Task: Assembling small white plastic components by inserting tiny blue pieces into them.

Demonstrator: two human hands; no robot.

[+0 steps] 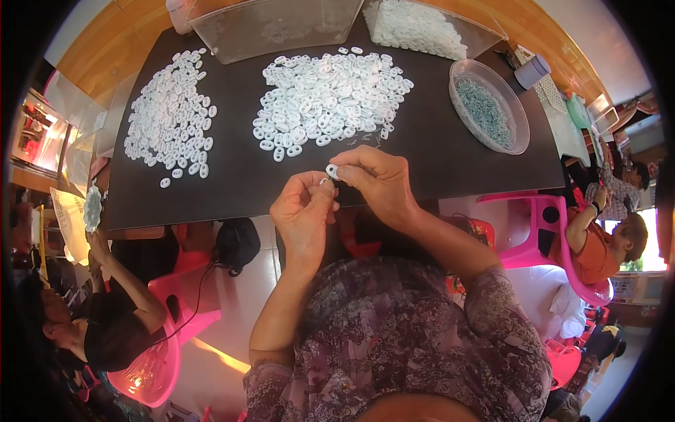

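Near the dark table's front edge, my right hand [383,183] pinches a small white oval piece with two holes [332,170] between thumb and fingers. My left hand [301,211] is closed just beside it, its thumb and forefinger pressed together round another small white bit [324,181], mostly hidden by the fingertips. Beyond my hands lies a large heap of the same white oval pieces [327,95]. A few thin metal pins or screws [367,138] are scattered at its near edge. To the left spreads a second group of white pieces [169,116].
A round clear bowl [519,137] of small metal pins stands at the right. Along the back are a clear bin [274,32] and another bin holding white pieces [415,32]. People sit on pink chairs at left [158,366] and right [524,253].
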